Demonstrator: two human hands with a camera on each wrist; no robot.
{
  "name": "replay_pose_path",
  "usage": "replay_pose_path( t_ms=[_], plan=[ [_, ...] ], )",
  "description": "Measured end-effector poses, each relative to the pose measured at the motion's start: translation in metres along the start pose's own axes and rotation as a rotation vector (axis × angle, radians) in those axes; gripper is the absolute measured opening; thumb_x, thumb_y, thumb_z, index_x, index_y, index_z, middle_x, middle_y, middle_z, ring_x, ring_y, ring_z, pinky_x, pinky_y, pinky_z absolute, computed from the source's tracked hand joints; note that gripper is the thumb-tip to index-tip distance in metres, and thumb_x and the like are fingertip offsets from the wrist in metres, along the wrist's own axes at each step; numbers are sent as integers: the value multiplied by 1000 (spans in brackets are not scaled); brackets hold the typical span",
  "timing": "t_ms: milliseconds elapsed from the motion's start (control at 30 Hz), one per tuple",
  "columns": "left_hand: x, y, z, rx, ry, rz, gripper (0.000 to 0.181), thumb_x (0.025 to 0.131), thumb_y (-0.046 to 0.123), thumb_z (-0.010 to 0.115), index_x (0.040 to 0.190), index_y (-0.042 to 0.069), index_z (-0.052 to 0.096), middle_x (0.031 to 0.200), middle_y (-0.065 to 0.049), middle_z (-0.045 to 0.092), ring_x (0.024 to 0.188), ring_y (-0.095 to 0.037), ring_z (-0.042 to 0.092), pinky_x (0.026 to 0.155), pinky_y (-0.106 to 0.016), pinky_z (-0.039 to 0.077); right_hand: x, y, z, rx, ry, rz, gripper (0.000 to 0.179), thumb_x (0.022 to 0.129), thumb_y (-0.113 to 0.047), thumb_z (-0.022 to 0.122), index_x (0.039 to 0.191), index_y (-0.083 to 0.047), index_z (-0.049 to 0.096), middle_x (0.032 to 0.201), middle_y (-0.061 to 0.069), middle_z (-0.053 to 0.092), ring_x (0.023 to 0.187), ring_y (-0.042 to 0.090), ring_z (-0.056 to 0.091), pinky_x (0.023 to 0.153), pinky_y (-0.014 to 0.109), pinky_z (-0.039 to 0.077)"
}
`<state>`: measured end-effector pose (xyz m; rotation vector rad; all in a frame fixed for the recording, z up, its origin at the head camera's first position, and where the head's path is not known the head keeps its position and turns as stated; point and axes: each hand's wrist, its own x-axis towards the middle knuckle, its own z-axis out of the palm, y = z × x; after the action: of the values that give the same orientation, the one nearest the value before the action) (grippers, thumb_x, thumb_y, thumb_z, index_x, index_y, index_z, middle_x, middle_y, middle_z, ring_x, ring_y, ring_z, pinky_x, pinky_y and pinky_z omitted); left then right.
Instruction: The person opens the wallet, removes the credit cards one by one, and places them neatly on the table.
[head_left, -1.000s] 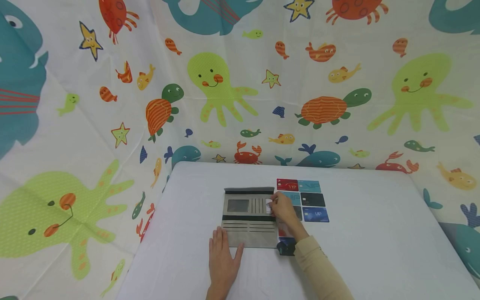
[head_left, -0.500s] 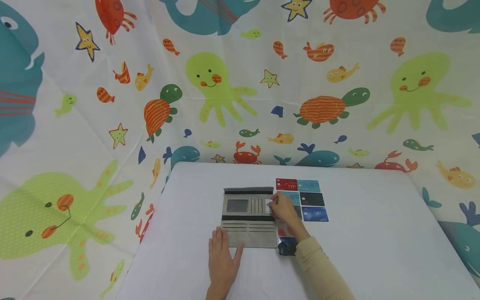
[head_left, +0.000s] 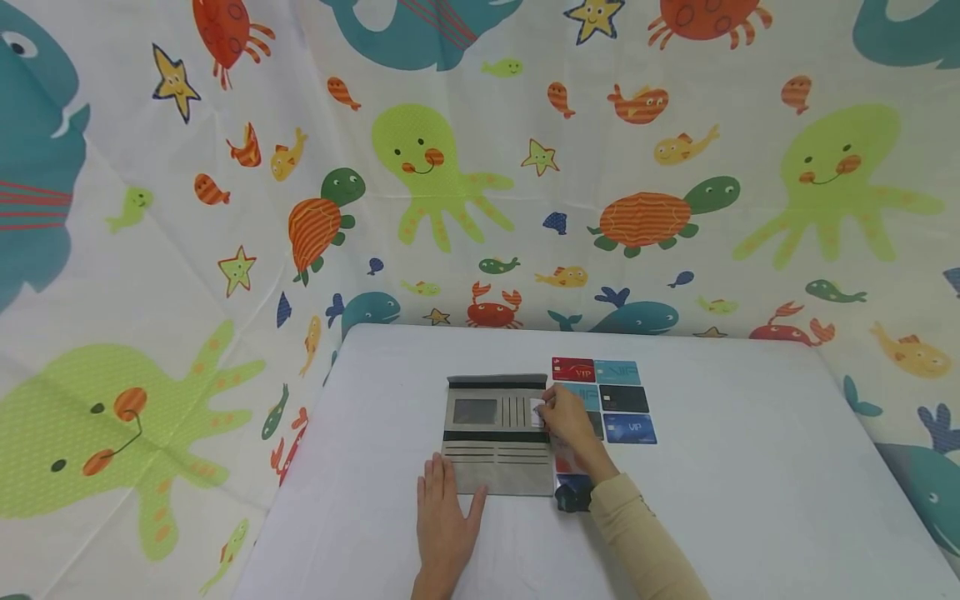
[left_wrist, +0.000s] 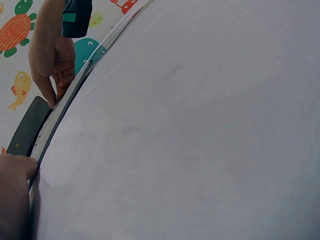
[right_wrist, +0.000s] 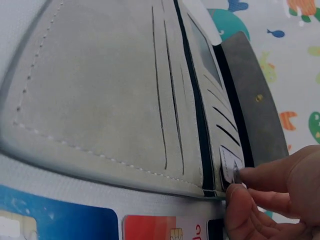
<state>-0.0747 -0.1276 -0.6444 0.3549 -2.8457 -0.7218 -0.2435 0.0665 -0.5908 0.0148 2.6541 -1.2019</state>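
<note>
A grey wallet (head_left: 501, 478) lies unfolded on the table, with slits for cards and a dark window pocket. My right hand (head_left: 572, 423) pinches a small white card (head_left: 536, 413) at the right end of the upper slots. In the right wrist view the thumb and fingers of that hand (right_wrist: 280, 192) hold the card (right_wrist: 228, 161) at its edge, against the wallet (right_wrist: 100, 90). How deep the card sits in a slot I cannot tell. My left hand (head_left: 447, 525) lies flat, fingers straight, its fingertips at the wallet's lower left edge.
Right of the wallet lie several cards in rows: a red card (head_left: 574, 369), light blue card (head_left: 617, 372), black card (head_left: 626, 398) and blue VIP card (head_left: 631, 428). My right forearm partly covers others. A sea-animal cloth (head_left: 480, 192) hangs behind the white table (head_left: 750, 467).
</note>
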Motion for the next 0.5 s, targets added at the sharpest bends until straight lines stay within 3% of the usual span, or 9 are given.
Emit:
replay_pose_path(
  t_ms=[500],
  plan=[
    [0, -1, 1, 8, 5, -5, 84, 92, 51, 65, 150, -4, 40, 163, -19, 31, 154, -34, 24, 125, -52, 20, -1, -2, 2, 30, -27, 64, 29, 96, -20, 67, 120, -7, 58, 103, 12, 66, 79, 19, 64, 70, 29, 58]
  ],
)
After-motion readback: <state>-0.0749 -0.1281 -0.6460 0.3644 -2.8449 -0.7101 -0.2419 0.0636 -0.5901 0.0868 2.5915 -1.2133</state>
